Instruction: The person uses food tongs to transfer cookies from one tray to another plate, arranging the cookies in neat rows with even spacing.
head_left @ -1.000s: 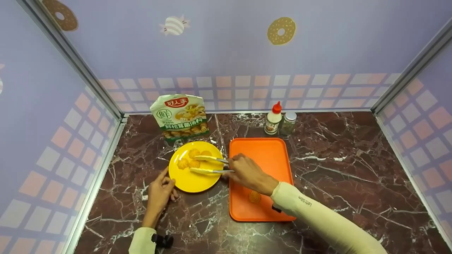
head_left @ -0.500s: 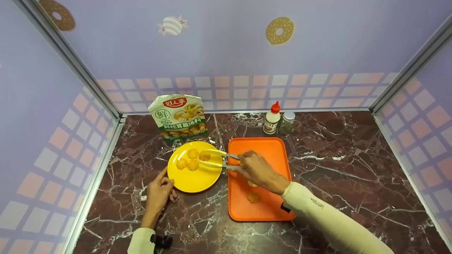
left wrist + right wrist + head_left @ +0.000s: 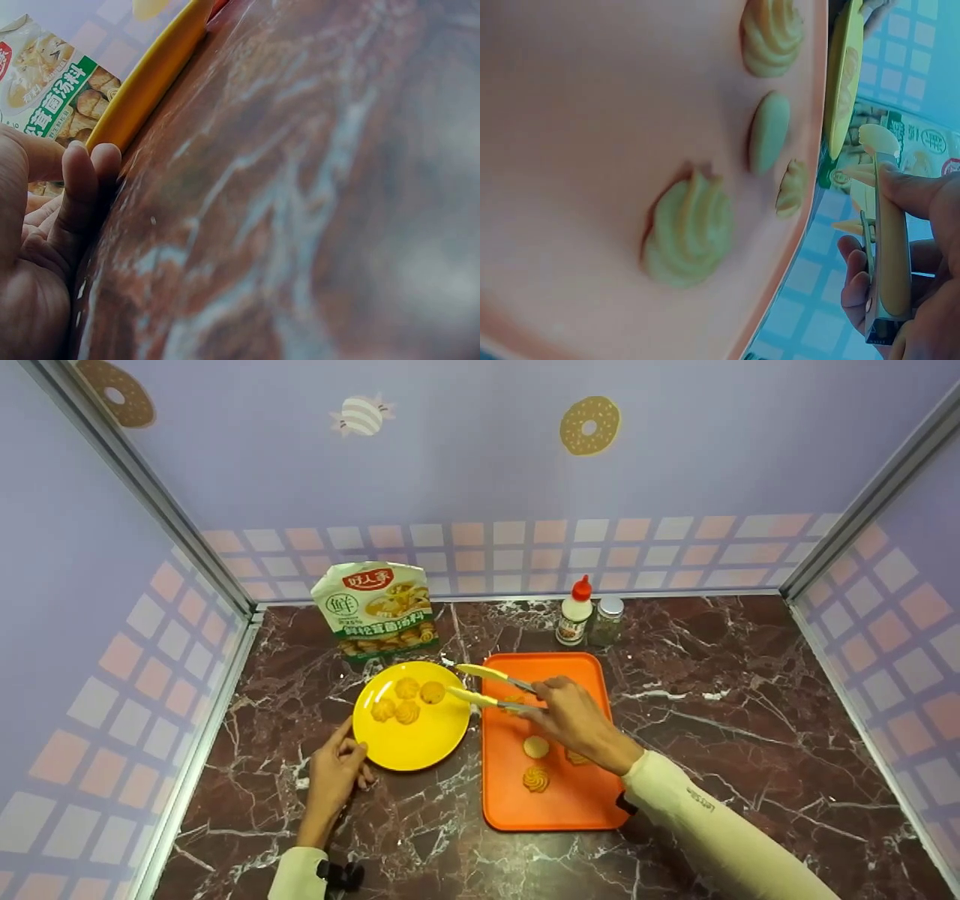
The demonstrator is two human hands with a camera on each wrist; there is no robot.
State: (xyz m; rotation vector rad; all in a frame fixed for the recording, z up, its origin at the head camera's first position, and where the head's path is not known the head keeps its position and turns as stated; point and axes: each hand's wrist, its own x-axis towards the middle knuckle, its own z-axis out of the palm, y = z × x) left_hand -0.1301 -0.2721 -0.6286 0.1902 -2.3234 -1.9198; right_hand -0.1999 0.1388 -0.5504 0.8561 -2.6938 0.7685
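Note:
My left hand holds the rim of a yellow plate at its left side, thumb and finger at the edge. Several round golden cookies lie together on the plate's upper half, among them a flat-looking cookie. My right hand grips metal tongs with pale yellow tips. The tongs' tips are spread apart with nothing between them, over the gap between plate and orange tray. On the tray lie a swirled cookie, a smooth pale cookie and others partly hidden beneath the right hand and tongs.
Behind the plate stands a green and white food pouch. A red-capped bottle and a glass jar stand behind the tray. Patterned panels enclose the dark marbled counter at the back and sides.
The tongs have drawn back rightward off the plate, their tips spread wider, leaving a cookie by the others there. My right hand has moved right over the tray; the left stays at the plate.

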